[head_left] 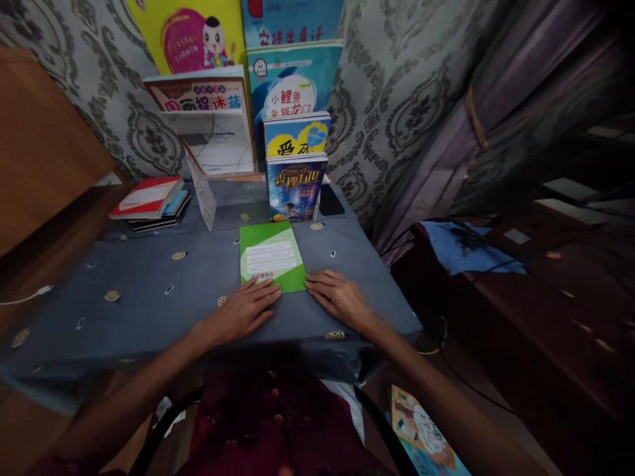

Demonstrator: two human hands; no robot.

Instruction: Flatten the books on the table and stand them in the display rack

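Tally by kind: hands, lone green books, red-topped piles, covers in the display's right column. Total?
Hands: 2 (left hand, right hand)
Green book: 1
Red-topped pile: 1
Right-column covers: 4 (dark blue, yellow-blue, teal, blue)
Total: 8

We read 安徒生童话 along the bottom of the blue book [292, 20] at the back, and 小鲤鱼跳龙门 on the teal book [317, 79] before it. The brown-and-white book [211, 96] says 图画捉迷藏. On the yellow-and-blue book [297, 135] we make out only 爱 for certain; the dark blue book [295, 188] seems to say 查理九世. The green book [272, 258] bears print too small for us.
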